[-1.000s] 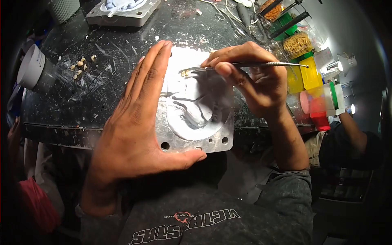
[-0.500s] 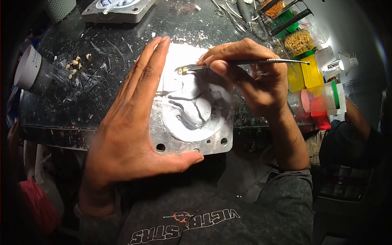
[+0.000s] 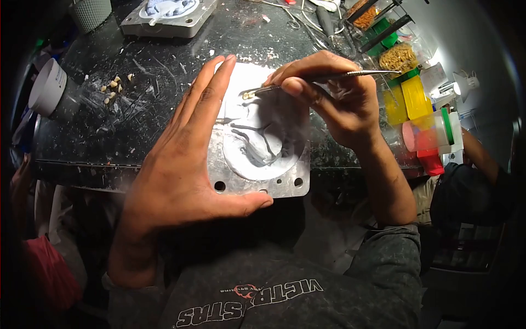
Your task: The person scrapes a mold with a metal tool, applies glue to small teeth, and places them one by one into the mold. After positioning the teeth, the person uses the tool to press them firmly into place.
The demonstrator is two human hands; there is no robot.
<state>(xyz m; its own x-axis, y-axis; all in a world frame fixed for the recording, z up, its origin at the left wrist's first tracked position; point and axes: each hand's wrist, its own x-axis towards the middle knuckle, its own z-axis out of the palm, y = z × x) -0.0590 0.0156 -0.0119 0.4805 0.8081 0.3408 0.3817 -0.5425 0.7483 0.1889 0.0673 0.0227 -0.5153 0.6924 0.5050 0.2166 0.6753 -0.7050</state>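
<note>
A metal flask half (image 3: 285, 188) filled with white plaster (image 3: 257, 171) is at the centre, over the table's front edge. My left hand (image 3: 183, 156) grips it along its left side, with the thumb on the near edge. Pinched in my right hand (image 3: 334, 90) is a thin metal tool (image 3: 350, 73), its handle pointing right. The tool's tip touches or nearly touches a small yellowish tooth-like piece (image 3: 249, 95) on the upper part of the plaster. My right fingers partly cover the flask's upper right.
Several loose yellowish pieces (image 3: 114, 84) lie on the dark table (image 3: 98, 140). Another flask (image 3: 170, 24) stands at the back, a white tub (image 3: 48, 88) at left. Tools (image 3: 325, 23), jars (image 3: 399, 57) and a pink container (image 3: 419, 134) are at right. Parts of other people show at both sides.
The flask and both hands have shifted slightly in view, with the near edge higher. The tool handle's far end has moved left and up. Both holds are unchanged.
</note>
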